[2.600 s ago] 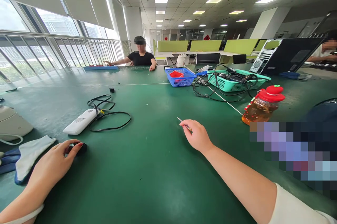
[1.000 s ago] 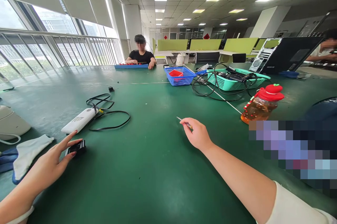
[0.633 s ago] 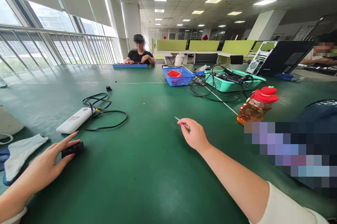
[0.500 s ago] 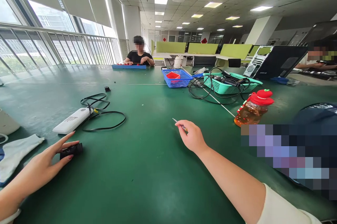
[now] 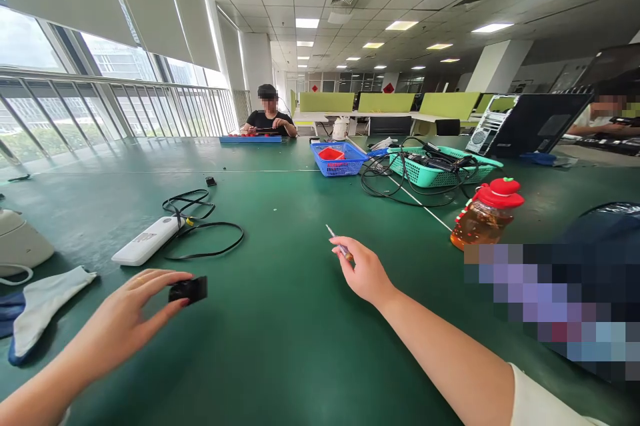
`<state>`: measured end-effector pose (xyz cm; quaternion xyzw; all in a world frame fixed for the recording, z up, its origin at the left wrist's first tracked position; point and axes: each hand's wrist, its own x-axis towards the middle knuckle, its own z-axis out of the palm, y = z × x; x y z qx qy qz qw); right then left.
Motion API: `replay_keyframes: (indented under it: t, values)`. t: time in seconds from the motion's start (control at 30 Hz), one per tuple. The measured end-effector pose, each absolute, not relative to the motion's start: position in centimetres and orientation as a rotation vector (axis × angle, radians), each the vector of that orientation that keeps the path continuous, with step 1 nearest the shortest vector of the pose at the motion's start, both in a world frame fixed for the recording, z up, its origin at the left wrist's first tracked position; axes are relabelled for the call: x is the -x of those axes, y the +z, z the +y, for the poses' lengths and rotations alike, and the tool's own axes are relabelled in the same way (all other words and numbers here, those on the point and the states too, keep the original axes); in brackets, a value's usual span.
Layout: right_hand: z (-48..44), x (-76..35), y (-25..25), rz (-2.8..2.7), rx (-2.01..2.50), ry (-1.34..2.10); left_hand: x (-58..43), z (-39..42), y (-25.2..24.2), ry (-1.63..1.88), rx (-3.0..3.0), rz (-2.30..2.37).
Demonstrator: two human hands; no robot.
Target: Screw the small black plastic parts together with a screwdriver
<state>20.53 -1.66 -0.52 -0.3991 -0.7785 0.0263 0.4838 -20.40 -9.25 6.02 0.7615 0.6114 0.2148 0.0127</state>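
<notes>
My left hand (image 5: 131,316) pinches a small black block (image 5: 189,290) between thumb and fingertips, just above the green table (image 5: 280,346) at the lower left. Near the middle of the table, my right hand (image 5: 364,273) is closed on a thin small screwdriver (image 5: 336,245) whose metal tip points up and to the left. The two hands are well apart.
A white power strip (image 5: 147,247) with a looped black cable (image 5: 200,229) lies behind my left hand. A white cloth (image 5: 43,299) lies at the far left. An amber bottle with a red lid (image 5: 487,216), a blue basket (image 5: 339,159) and a teal basket (image 5: 440,169) stand to the right. Another person (image 5: 269,121) sits at the far end.
My left hand has gripped the black block, lifted it off the table and carried it rightwards. My right hand has kept hold of the screwdriver and barely moved. The view has tilted up.
</notes>
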Motion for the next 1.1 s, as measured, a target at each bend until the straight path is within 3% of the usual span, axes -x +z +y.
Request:
replay_keyframes:
  t: [0.17, 0.43, 0.73, 1.1]
  values:
    - [-1.4, -20.6, -0.8, -1.935, 0.925, 0.082, 10.9, -7.1, 7.7, 0.52, -2.656, 1.43]
    - [-1.6, -21.4, -0.2, -1.929, 0.962, -0.18, -0.1, 0.0, 3.9, 0.505, -2.659, 1.357]
    - [-3.0, -20.5, 1.2, -1.976, 0.705, -0.215, 0.5, 1.5, 1.4, 0.569, -2.591, 1.293]
    - [-5.0, -19.0, 1.4, -2.356, 0.39, -0.626, 0.2, 1.7, 1.2, 0.643, -2.44, 1.346]
